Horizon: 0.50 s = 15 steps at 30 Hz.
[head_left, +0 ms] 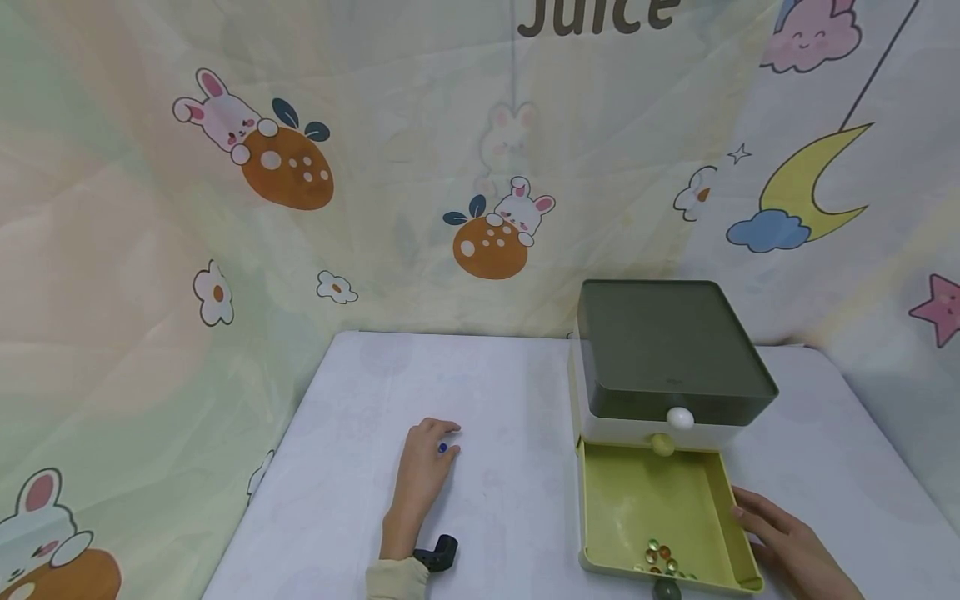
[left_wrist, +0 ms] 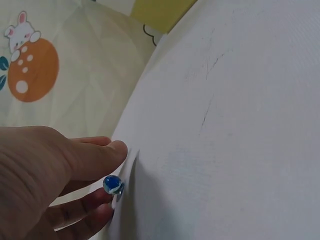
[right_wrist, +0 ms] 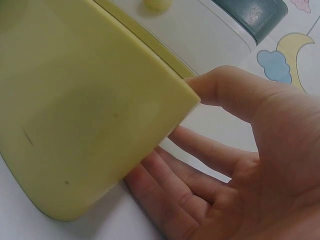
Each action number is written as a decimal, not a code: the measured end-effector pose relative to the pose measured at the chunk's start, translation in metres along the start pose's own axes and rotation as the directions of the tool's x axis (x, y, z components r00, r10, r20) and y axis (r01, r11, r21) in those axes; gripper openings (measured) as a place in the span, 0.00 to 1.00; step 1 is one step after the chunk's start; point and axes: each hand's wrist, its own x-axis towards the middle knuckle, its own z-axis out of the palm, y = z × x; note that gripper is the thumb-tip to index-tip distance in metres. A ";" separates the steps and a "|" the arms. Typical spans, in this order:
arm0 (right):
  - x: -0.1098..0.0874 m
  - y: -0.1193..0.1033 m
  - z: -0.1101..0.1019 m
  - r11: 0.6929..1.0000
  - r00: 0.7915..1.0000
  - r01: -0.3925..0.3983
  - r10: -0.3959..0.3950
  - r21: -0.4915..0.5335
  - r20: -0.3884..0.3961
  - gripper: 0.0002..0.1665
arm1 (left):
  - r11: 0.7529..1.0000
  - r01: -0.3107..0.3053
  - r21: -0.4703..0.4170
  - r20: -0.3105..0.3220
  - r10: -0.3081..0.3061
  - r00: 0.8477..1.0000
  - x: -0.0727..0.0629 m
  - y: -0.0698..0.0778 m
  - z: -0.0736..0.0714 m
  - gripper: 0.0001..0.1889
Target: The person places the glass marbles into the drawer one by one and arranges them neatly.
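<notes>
A blue glass marble [left_wrist: 113, 184] lies on the white table between the thumb and fingertips of my left hand [head_left: 427, 467]. A gap shows between the thumb and fingers in the left wrist view. My right hand [head_left: 795, 546] rests against the outer right side of the yellow-green drawer [head_left: 637, 492], its thumb at the upper edge and its other fingers lower down in the right wrist view. The drawer is pulled out of the small cabinet [head_left: 675, 342]. Several glass marbles [head_left: 664, 552] in amber and pale green lie near the drawer's front.
The cabinet has a dark green top drawer with a white knob [head_left: 680, 417]. Behind it, a printed cloth [head_left: 405, 250] hangs along the far edge of the white table [head_left: 510, 500]. A black strap device [head_left: 438, 554] sits on my left wrist.
</notes>
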 end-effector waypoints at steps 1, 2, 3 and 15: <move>-0.001 0.000 0.000 1.000 1.000 -0.001 0.001 -0.001 0.000 0.66 | 1.000 0.000 0.019 -0.003 0.000 1.000 0.000 -0.001 0.000 0.15; -0.001 -0.001 0.000 1.000 1.000 -0.002 0.002 -0.002 0.000 0.66 | 0.999 -0.002 0.039 -0.007 0.002 1.000 0.001 -0.002 -0.001 0.14; -0.002 -0.001 0.001 1.000 1.000 -0.002 0.002 -0.004 0.000 0.65 | 0.998 -0.002 0.060 -0.013 0.003 1.000 0.001 -0.002 -0.002 0.14; -0.005 -0.003 0.002 1.000 1.000 -0.010 0.009 -0.009 -0.005 0.65 | 0.989 0.017 0.148 -0.013 -0.015 1.000 0.000 -0.012 -0.008 0.12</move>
